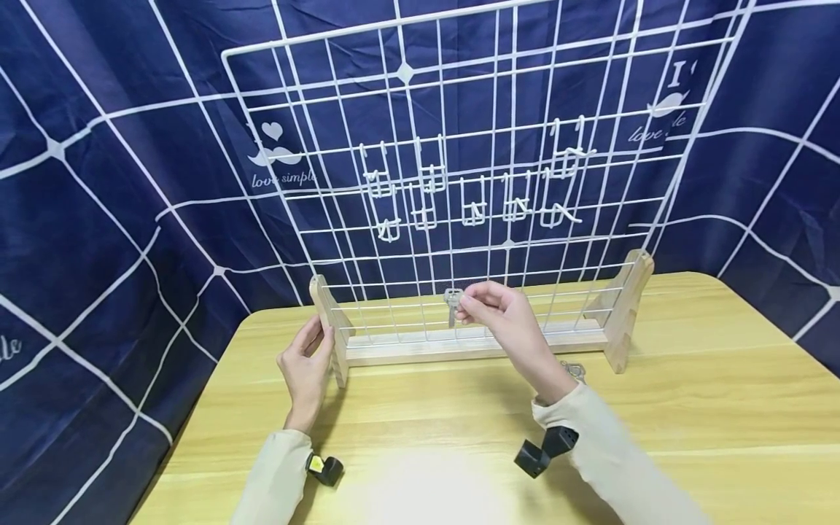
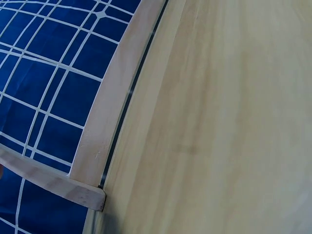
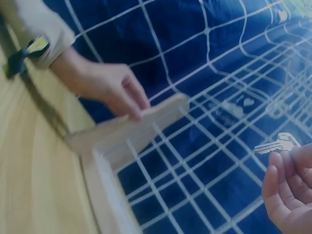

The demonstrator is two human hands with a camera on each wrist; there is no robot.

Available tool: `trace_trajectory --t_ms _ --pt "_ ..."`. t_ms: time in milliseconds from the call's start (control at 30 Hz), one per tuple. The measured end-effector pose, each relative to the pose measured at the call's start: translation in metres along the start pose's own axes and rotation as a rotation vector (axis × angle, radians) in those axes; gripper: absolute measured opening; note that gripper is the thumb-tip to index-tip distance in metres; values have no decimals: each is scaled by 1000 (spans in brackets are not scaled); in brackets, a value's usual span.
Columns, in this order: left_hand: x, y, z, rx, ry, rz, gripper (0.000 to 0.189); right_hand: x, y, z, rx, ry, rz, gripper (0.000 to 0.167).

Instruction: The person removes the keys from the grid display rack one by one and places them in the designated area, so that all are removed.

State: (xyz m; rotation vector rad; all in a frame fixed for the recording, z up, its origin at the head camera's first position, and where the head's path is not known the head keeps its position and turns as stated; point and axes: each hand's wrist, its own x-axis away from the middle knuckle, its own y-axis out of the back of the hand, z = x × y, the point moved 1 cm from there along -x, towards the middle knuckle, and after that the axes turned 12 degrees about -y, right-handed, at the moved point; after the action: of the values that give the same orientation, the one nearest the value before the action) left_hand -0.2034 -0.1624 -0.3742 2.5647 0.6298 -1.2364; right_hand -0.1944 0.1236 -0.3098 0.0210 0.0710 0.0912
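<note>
My right hand [image 1: 504, 315] pinches a small silver key [image 1: 453, 300] in front of the lower part of a white wire grid [image 1: 420, 211]. In the right wrist view the key's toothed blade [image 3: 268, 147] points left, above the curled fingers. My left hand [image 1: 307, 357] grips the left wooden leg [image 1: 323, 299] of the grid's stand between thumb and fingers. The right wrist view shows this left hand [image 3: 109, 85] on the leg's edge. In the left wrist view the stand's wooden bar [image 2: 114, 97] appears, while the hand is almost wholly outside the picture.
Several white wire hooks [image 1: 474, 211] hang on the grid's middle rows. Another metal item [image 1: 574, 370], seemingly keys, lies on the wooden table [image 1: 420, 415] beside my right wrist. The right wooden leg [image 1: 626, 313] stands on the table. A dark blue patterned cloth [image 1: 98, 240] surrounds the table.
</note>
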Motion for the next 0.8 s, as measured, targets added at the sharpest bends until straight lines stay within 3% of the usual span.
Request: trace_trajectory --t_ms 167,367,600,800 --pt "0 0 -1 -9 -6 0 27 3 17 -15 30 11 0 23" --pt "-1 -1 -1 5 -4 -2 27 4 35 -33 -32 66 35 18" --pt "-1 -1 0 5 -12 -4 27 8 39 -32 -5 -1 2 16" --pt "0 0 0 1 -21 0 27 11 41 -31 1 -12 1 17"
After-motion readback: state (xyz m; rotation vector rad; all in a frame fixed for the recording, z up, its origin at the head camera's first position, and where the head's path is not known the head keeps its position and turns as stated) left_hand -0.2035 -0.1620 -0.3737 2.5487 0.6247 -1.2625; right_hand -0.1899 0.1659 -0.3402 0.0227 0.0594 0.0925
